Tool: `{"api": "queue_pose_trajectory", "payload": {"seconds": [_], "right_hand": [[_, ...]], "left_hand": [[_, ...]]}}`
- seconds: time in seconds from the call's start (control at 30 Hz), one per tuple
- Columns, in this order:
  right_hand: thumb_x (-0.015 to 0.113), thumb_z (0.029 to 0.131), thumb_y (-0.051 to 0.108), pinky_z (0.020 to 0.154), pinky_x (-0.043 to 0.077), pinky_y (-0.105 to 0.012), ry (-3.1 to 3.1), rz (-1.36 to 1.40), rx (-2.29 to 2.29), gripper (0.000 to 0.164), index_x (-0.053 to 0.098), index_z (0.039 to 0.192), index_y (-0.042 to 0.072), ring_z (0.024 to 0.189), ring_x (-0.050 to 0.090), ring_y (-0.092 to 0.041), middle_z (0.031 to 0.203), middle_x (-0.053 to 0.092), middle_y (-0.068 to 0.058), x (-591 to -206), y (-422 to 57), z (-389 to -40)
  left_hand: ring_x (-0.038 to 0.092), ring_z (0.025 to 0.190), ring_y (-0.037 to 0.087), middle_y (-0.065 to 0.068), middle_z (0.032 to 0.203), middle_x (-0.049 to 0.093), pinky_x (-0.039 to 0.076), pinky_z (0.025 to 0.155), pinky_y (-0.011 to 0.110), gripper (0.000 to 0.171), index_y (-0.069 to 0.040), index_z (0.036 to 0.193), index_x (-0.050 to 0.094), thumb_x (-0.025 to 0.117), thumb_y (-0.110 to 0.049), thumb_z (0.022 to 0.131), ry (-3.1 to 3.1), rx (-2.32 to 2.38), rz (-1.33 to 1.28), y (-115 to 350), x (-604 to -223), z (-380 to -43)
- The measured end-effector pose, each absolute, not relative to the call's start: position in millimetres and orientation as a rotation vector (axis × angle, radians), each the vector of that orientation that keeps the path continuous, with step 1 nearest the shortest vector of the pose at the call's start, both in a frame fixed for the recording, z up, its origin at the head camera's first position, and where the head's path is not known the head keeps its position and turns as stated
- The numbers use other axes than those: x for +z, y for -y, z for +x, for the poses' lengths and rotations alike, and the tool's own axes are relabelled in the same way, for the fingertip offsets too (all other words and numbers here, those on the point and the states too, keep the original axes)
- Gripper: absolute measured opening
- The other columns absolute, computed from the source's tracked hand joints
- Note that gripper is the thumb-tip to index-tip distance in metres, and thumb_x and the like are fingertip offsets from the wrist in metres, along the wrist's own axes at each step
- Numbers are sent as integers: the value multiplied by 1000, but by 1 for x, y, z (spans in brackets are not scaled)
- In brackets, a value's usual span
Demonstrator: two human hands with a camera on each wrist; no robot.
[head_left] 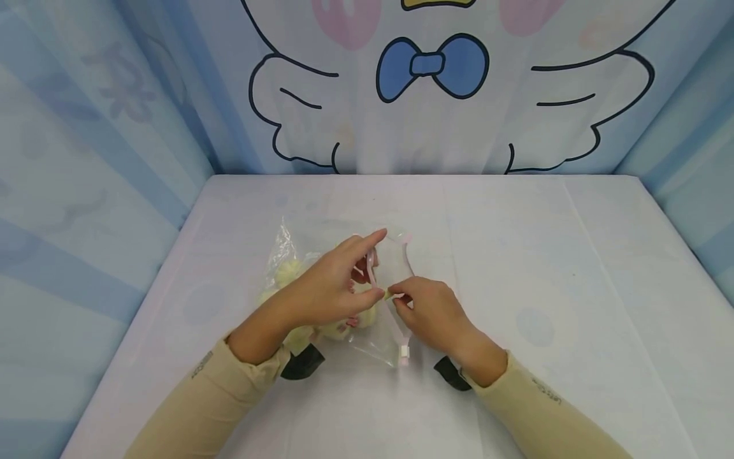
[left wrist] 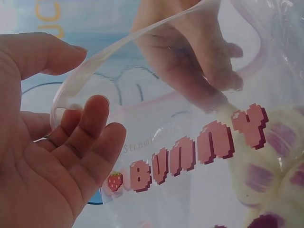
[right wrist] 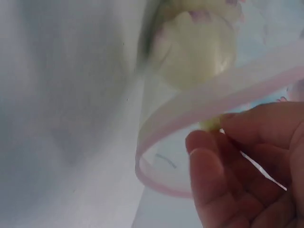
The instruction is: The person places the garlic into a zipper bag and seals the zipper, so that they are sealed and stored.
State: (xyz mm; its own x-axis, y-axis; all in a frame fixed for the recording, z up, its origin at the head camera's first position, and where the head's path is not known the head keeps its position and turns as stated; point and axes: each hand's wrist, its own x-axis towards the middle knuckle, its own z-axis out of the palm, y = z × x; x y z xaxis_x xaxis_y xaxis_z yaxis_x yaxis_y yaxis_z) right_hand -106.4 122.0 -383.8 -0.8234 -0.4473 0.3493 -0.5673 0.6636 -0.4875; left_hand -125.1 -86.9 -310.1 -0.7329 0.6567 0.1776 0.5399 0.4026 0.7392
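A clear plastic zip bag [head_left: 373, 344] with a pink-edged mouth lies beneath both hands, its mouth spread apart. Pink "BUNNY" lettering [left wrist: 185, 161] is printed on it. Several pale yellow rounded pieces [right wrist: 194, 47] with purple patches show through the plastic. My left hand [head_left: 321, 287] holds one rim of the bag with its curled fingers; the thumb and index finger stand apart from each other. At the bag's mouth my right hand [head_left: 432, 312] pinches a small yellow piece [right wrist: 210, 124] between thumb and fingertips. Most of that piece is hidden by the fingers.
A white cloth-covered table [head_left: 545, 268] lies under the bag. Behind it hangs a curtain [head_left: 436, 127] with a cartoon figure and blue bow; more blue curtain [head_left: 86, 191] closes in the left side. Dark wrist straps [head_left: 302, 363] show below the sleeves.
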Motion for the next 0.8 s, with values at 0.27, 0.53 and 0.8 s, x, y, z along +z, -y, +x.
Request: {"api": "queue_pose_trajectory", "payload": {"seconds": [0.27, 0.53, 0.8], "right_hand": [[66, 91, 2, 65, 51, -28, 2874, 820, 1079, 24, 72, 114, 2, 78, 64, -15, 98, 72, -5, -380, -126, -110], [62, 90, 1, 62, 48, -26, 2913, 899, 1154, 31, 68, 121, 0, 73, 61, -11, 91, 71, -2, -378, -123, -117], [59, 88, -1, 67, 50, -27, 2947, 933, 1205, 38, 65, 126, 0, 80, 64, -15, 95, 71, -5, -377, -121, -121]], "left_hand": [[56, 93, 17, 4, 102, 49, 54, 88, 31, 76, 6, 152, 32, 71, -5, 88, -2524, 1222, 1060, 86, -311, -127], [57, 94, 16, 4, 103, 49, 54, 89, 30, 75, 4, 153, 32, 70, -7, 89, -2512, 1215, 1058, 86, -312, -127], [59, 97, 15, 4, 104, 48, 53, 91, 28, 75, 3, 153, 31, 68, -9, 90, -2501, 1199, 1036, 86, -313, -128]]}}
